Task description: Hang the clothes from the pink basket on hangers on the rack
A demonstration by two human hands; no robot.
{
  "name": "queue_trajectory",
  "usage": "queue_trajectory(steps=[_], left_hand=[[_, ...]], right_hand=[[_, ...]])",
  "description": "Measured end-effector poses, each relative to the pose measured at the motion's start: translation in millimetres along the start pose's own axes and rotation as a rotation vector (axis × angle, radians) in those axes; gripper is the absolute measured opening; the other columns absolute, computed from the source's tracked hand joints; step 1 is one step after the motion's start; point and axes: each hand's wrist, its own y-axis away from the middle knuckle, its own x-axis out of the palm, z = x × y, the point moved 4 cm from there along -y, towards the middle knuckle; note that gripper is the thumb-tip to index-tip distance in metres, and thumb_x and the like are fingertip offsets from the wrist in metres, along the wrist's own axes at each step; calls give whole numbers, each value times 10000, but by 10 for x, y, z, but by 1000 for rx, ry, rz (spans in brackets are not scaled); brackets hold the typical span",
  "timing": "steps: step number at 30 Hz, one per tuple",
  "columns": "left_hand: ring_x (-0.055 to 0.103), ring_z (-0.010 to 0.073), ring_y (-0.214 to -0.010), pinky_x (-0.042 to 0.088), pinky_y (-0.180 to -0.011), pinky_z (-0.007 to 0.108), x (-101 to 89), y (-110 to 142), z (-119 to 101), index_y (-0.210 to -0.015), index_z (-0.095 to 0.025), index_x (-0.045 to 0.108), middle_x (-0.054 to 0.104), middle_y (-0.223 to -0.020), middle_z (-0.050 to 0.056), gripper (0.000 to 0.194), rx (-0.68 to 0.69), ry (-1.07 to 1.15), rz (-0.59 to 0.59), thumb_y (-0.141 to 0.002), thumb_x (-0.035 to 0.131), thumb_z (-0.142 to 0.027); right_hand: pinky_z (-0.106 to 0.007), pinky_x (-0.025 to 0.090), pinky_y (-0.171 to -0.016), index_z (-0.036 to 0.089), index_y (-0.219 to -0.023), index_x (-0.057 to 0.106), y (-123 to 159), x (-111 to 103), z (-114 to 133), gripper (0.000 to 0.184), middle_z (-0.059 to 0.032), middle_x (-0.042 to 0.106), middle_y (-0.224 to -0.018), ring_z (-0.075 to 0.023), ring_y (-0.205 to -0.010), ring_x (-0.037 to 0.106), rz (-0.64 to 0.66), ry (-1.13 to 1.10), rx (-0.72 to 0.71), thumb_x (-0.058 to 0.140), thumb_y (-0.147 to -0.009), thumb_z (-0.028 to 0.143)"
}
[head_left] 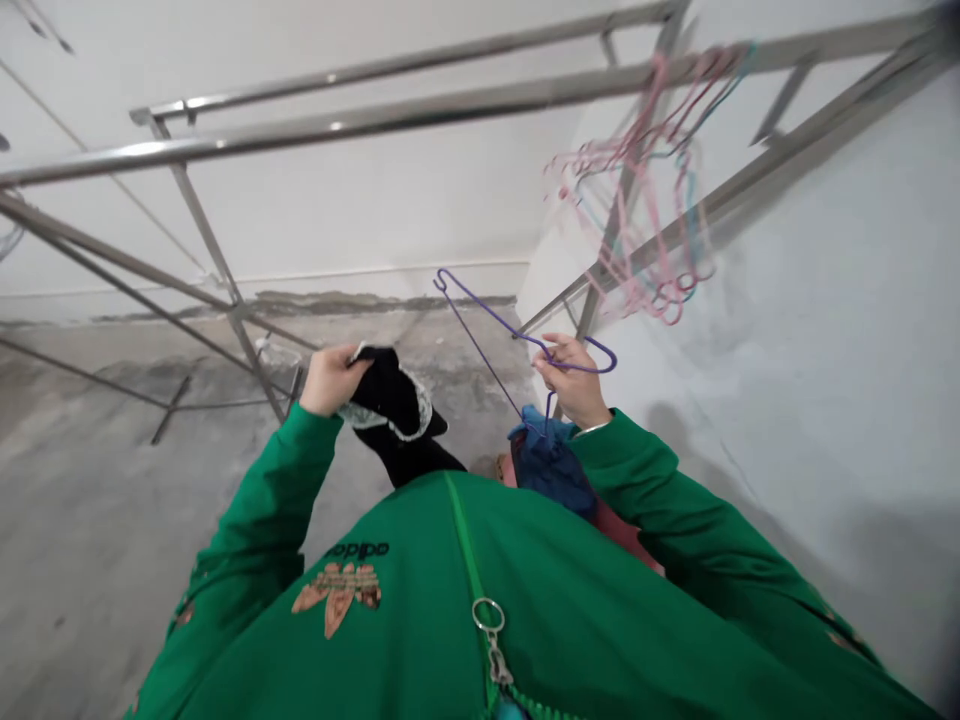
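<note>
My left hand (328,380) grips a black garment with pale lace trim (386,400), which hangs down in front of my chest. My right hand (571,380) holds a purple wire hanger (510,328) by its shoulder, with the hook pointing up and to the left. Just below that hand, a crumpled blue cloth item (550,462) sits close to the hanger's lower end, and a pink item (622,530) shows under it. The two hands are apart, with the black garment not on the hanger.
A steel tube rack (337,125) stands ahead, and a bunch of pink and blue wire hangers (637,170) hangs from its upper right rail. A white wall (787,400) runs close on the right. Below lies a patchy concrete floor (112,500).
</note>
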Motion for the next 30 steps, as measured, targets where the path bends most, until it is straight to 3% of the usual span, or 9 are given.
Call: queue_trajectory(steps=[3,6,12,15,18,21,23,27,30], left_hand=[[681,222,-794,466,-688,259,-70,-113,-73,-849,-147,763,741,-763,23,280,87,-99,-23,-743,577,-327],[684,218,-807,471,-691,260,-57,-120,-198,-849,-142,763,746,-803,38,260,154,-126,-34,-766,571,-296],[652,175,-785,479,-720,257,32,58,-555,-823,-150,743,714,-802,32,223,316,-59,57,-767,532,-194],[623,163,-794,478,-752,264,-73,135,-602,-881,-170,733,676,-809,22,286,343,-111,58,-737,492,-114],[614,206,-914,468,-831,309,-264,161,-412,-978,-184,705,639,-911,52,373,231,-326,-32,-709,479,-59],[572,303,-1079,447,-893,398,-406,191,-19,-1066,-171,649,598,-1106,132,405,-2,-647,-113,-722,480,-42],[563,341,-1097,451,-873,420,-425,230,279,-1073,-159,621,587,-1152,180,385,-144,-759,-87,-731,483,-46],[609,295,-965,461,-843,369,-320,305,723,-911,-166,619,646,-930,128,274,-246,-548,94,-658,568,-76],[600,234,-873,457,-844,338,-177,359,810,-776,-172,591,628,-777,42,196,-255,-194,212,-587,579,-122]], right_hand=[[-217,307,-423,204,-1162,561,100,314,-5,409,23,589,-680,-60,-429,334,108,-30,78,608,-824,430],[-282,478,-583,229,-1303,546,99,647,121,489,6,600,-697,-121,-567,505,153,41,1,559,-874,463],[-407,512,-952,197,-1375,531,83,1579,-6,739,-82,673,-1094,-224,-974,611,346,255,-91,745,-683,346],[-413,478,-1027,184,-1252,619,49,1859,-167,565,-67,688,-1162,-236,-1099,618,446,229,-77,634,-687,193],[-392,467,-1046,153,-1110,675,-68,1804,-162,441,-87,701,-1147,-227,-1138,626,397,258,-51,510,-702,116],[-370,498,-995,158,-1131,654,-234,1612,5,484,-119,663,-1213,-228,-1158,612,263,308,-41,482,-685,82],[-361,537,-884,189,-1157,634,-305,1544,139,508,-105,674,-1135,-231,-1042,643,215,293,-41,489,-682,80],[-347,536,-788,208,-1121,627,-317,1588,325,479,-76,669,-945,-220,-866,643,227,219,-29,503,-677,77],[-337,525,-836,177,-1079,628,-312,1633,363,501,-77,665,-978,-212,-911,632,212,171,-14,462,-629,33]])
